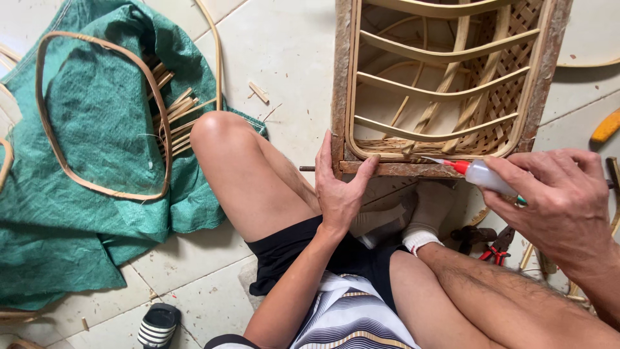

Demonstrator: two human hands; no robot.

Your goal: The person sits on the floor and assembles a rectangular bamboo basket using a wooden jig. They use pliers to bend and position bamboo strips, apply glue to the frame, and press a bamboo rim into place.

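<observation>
A wooden frame (340,77) with curved rattan slats and woven cane inside stands on the tiled floor in front of my knees. My left hand (339,184) grips its lower left corner, thumb along the bottom rail. My right hand (558,200) holds a small white squeeze bottle (485,176) with a red nozzle. The nozzle tip touches the frame's bottom rail (400,169) near the middle.
A green cloth (97,148) lies at the left with a bent rattan hoop (51,129) and a bundle of cane sticks (174,116) on it. Red-handled pliers (494,249) lie by my right leg. A sandal (158,325) sits at the bottom left.
</observation>
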